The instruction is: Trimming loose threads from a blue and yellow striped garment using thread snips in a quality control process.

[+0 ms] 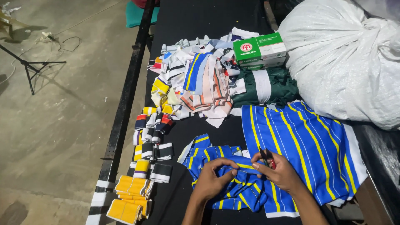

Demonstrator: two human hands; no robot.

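Note:
My left hand point(213, 180) presses on and pinches a blue knit piece with yellow and white stripes point(239, 189), bunched on the black table point(200, 21). My right hand point(278, 170) holds small red-handled thread snips point(266, 157), blades pointing up and away, and its fingertips also touch the same striped piece at its top edge. A larger flat stack of the same blue striped fabric point(304, 146) lies just to the right, under my right wrist.
A heap of mixed striped collar and cuff strips point(196, 83) covers the table's middle. Folded cuffs point(148, 141) and yellow ones point(131, 196) line the left edge. A green box point(258, 50), green fabric point(275, 85) and a big white sack point(346, 58) sit at the right.

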